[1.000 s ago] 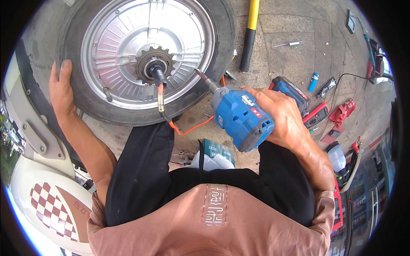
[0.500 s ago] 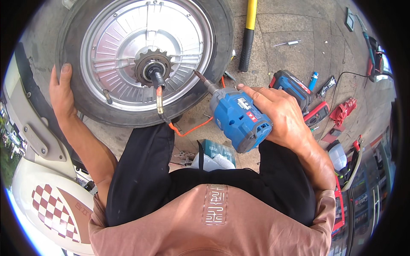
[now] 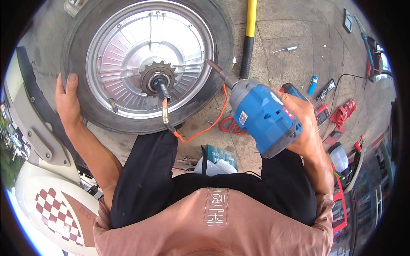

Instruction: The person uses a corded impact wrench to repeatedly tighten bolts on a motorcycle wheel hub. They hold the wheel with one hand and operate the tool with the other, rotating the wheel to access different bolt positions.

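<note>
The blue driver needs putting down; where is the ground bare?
Bare concrete lies right of the yellow-handled hammer, around the small screwdriver. Crowded: the far right with red tools, and under the blue impact driver in the right hand, where an orange cable coils.

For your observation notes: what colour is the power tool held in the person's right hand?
The power tool is blue with a grey nose, clearest in the head view.

right hand (image 3: pixel 304 123) lifted blue impact wrench (image 3: pixel 260 115), socket drawn back from wheel (image 3: pixel 145 59)
</note>
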Demonstrator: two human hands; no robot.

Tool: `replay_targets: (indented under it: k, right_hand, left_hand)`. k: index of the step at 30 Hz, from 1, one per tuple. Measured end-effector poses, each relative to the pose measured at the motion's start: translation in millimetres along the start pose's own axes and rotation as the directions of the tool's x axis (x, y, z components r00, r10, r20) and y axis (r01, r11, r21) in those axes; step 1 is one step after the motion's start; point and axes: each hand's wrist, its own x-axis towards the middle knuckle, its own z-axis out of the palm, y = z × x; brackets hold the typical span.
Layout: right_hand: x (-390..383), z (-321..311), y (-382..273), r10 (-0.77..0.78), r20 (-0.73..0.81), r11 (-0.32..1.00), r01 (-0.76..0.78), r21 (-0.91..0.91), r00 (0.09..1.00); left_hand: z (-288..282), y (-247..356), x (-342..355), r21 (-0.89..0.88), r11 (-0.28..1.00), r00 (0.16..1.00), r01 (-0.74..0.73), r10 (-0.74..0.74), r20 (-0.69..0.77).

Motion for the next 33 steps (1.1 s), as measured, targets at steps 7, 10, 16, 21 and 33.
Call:
replay_targets:
  k: [7, 10, 16, 21, 33]
  right_hand:
    - [6, 16, 38, 0.000, 0.012, 0.996, -0.001, 0.087, 1.000]
    - [7, 19, 43, -0.019, -0.029, 0.993, 0.022, 0.114, 0.999]
    - [8, 19, 46, -0.017, -0.095, 0.992, 0.029, 0.123, 0.995]
    - [10, 19, 43, -0.057, -0.115, 0.991, 0.071, 0.115, 0.992]
    - [38, 21, 32, -0.174, -0.251, 0.980, 0.193, 0.056, 0.952]
  left_hand:
    - [-3, -3, 2, -0.029, 0.999, 0.999, -0.015, 0.016, 0.046]
    - [-4, -4, 2, -0.076, 0.997, 0.997, -0.003, 0.009, 0.077]
    - [-3, -4, 1, -0.081, 0.997, 0.996, -0.022, 0.029, 0.086]
    - [-2, -4, 0, -0.088, 0.996, 1.000, 0.004, -0.002, 0.030]
    - [3, 2, -5, -0.137, 0.990, 0.998, 0.020, -0.013, 0.054]
